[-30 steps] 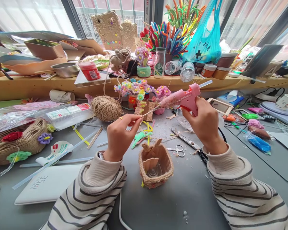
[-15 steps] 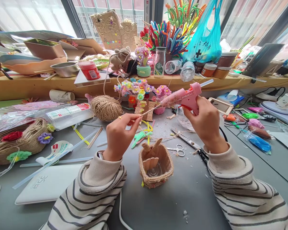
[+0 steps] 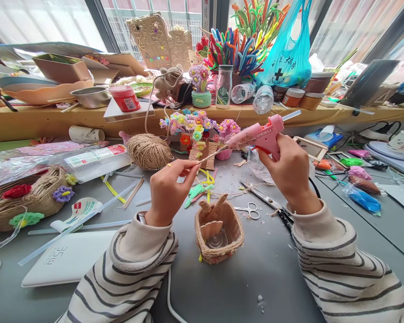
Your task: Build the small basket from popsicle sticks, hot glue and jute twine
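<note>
Your right hand (image 3: 291,172) is wrapped tight around the grip of the pink glue gun (image 3: 257,134), held in the air above the grey table (image 3: 256,278), while your left hand (image 3: 168,190) pinches the near end of a thin wooden stick (image 3: 211,155) between thumb and fingertips. Directly below the two hands, at 6 o'clock from the stick, the small twine-wrapped basket (image 3: 218,233) stands upright on the table with flat wooden sticks leaning inside it. Small scissors (image 3: 248,210) lie just beside the basket at its 2 o'clock, and larger scissors (image 3: 261,195) lie a little beyond. The ball of jute twine (image 3: 150,151) sits at 10 o'clock from your left hand, and the pipe-cleaner flower pots (image 3: 197,128) stand right behind the stick's far end, so the nozzle and the stick's tip show against them. A white box (image 3: 67,260) lies at 8 o'clock near your left sleeve. Compared with half a second ago, the gun has risen slightly and shifted a touch to the right; the left hand and the basket sit where they were. The gun's long axis runs from 2 o'clock down to 8 o'clock, nozzle toward the stick, whose far end meets the nozzle; the stick runs from your fingers up toward 2 o'clock.
</note>
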Motion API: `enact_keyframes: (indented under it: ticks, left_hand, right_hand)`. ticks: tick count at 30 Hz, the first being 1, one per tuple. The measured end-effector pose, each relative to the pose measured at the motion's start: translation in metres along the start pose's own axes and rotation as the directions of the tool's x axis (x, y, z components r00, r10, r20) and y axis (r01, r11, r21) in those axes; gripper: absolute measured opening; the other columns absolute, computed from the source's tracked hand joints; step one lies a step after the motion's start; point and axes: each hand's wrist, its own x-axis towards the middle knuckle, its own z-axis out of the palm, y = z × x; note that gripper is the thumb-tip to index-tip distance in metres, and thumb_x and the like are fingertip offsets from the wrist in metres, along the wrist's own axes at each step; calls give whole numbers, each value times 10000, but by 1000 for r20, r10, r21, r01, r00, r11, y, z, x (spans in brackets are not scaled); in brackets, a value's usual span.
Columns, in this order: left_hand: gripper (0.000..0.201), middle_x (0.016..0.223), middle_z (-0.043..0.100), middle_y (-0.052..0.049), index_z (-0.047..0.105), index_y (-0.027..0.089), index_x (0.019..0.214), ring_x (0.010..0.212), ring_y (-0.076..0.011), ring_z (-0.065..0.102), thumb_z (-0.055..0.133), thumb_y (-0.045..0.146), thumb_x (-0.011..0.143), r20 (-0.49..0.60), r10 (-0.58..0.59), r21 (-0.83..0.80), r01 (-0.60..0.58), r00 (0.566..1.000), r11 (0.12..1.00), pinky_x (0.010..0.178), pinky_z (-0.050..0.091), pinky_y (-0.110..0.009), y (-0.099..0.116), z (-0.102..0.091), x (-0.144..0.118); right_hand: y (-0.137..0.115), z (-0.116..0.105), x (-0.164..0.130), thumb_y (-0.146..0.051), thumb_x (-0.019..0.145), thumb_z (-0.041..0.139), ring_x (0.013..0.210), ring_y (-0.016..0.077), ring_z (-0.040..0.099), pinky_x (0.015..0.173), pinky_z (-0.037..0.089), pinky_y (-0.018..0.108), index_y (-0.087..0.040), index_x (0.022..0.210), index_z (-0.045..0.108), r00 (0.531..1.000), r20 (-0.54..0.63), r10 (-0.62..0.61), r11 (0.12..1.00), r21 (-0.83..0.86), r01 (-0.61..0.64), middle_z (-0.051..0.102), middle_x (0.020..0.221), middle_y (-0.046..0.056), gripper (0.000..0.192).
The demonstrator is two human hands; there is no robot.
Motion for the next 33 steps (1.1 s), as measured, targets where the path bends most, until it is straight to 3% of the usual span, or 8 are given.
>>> enact_keyframes:
  ticks: [33]
  left_hand:
    - [61,656,677,21,620,186,742,528,-94,587,594,238,762,1,-8,13,8,1000,1000,550,453,-206,1,0,0]
  right_hand:
    - [6,3,2,-309,722,566,621,191,514,514,361,297,-160,847,522,1000,12,10,999,-39,-10,570,704,53,200]
